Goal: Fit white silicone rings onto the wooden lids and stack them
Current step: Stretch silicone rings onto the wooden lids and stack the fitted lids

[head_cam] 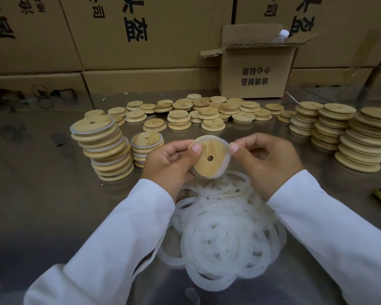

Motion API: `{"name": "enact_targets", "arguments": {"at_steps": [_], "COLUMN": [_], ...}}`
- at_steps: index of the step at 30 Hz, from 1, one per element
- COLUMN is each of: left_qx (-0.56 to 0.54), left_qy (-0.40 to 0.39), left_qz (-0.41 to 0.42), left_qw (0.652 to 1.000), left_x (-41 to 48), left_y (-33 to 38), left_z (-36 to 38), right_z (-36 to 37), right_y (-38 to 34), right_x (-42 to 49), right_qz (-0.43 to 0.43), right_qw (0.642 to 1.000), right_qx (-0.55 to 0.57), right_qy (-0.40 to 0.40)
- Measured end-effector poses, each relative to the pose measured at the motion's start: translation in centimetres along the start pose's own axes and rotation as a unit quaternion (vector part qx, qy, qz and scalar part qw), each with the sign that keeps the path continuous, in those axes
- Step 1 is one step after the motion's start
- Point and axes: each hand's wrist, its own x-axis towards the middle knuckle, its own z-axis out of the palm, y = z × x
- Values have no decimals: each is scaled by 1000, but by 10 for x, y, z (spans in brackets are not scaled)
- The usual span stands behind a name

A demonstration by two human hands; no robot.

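Note:
My left hand [169, 160] grips a round wooden lid [208, 158] with a small centre hole, thumb on its upper left edge. A white silicone ring [226, 160] lies around the lid's rim. My right hand [266, 157] pinches that ring at the lid's upper right edge. Below my hands a heap of loose white rings [224, 234] lies on the table. Two stacks of ringed lids stand to the left, a tall one [103, 148] and a short one [145, 148].
Bare wooden lids [198, 113] lie scattered and in low piles across the middle of the steel table [42, 194]. Taller stacks of bare lids [343, 133] stand at right. An open carton [257, 69] sits behind, before a wall of cartons [141, 29].

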Motion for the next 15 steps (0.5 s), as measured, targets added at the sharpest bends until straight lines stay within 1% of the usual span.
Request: {"name": "enact_targets", "arguments": {"at_steps": [3,6,9,12,15], "left_qx": [-29,-51,-61,-3,61], "left_qy": [7,9,-7,-31,-29], "left_qz": [-5,-8,-22,-34,-38], "left_qw": [1000,999,998,999,997], "left_x": [0,0,-2,-1,-3], "left_y": [2,3,3,3,2], "left_z": [1,2,3,2,2], "right_z": [6,13,14,12,13], "right_y": [0,1,3,6,7], "right_x": [-6,-9,-8,-6,-8], "right_qz": [13,-4,-11,-10,-26], "right_qw": [999,999,997,996,998], "right_qx": [49,46,44,31,17], "right_qy": [0,19,58,82,56]}}
